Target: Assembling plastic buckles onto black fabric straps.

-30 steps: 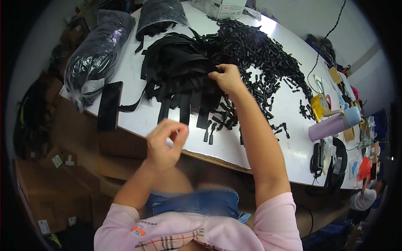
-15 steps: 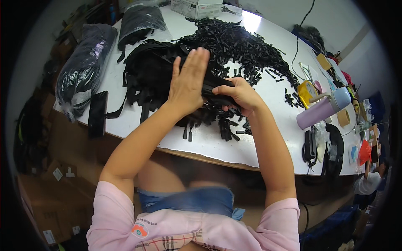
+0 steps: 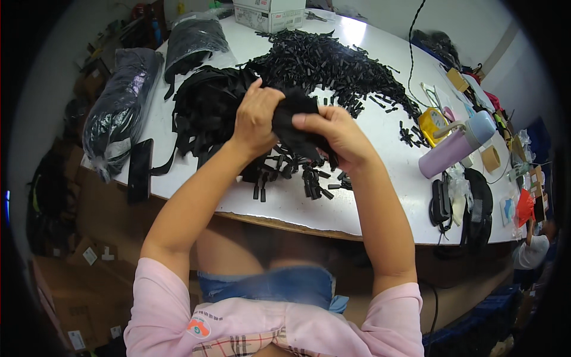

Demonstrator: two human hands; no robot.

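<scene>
Both hands hold a bundle of black straps (image 3: 292,126) above the near part of the table. My right hand (image 3: 346,138) grips its right end, thumb on top and the fingers hidden underneath. My left hand (image 3: 256,118) is closed at its left side, fingers curled over the straps. To the left lies a large heap of loose black straps (image 3: 205,104), partly behind my left hand. Several small black plastic pieces (image 3: 315,178) lie under and in front of the bundle. A bigger pile of the same pieces (image 3: 333,59) spreads behind my hands.
A black phone (image 3: 140,169) lies at the table's left edge beside plastic-wrapped black bundles (image 3: 122,101). A white box (image 3: 270,15) stands at the back. On the right are a lilac bottle (image 3: 452,152), yellow tape (image 3: 432,124) and a black pouch (image 3: 476,205). A person (image 3: 531,250) is at far right.
My left hand has gone from flat with outstretched fingers to curled over the straps, moving slightly left and down. The right hand keeps its grip on the bundle.
</scene>
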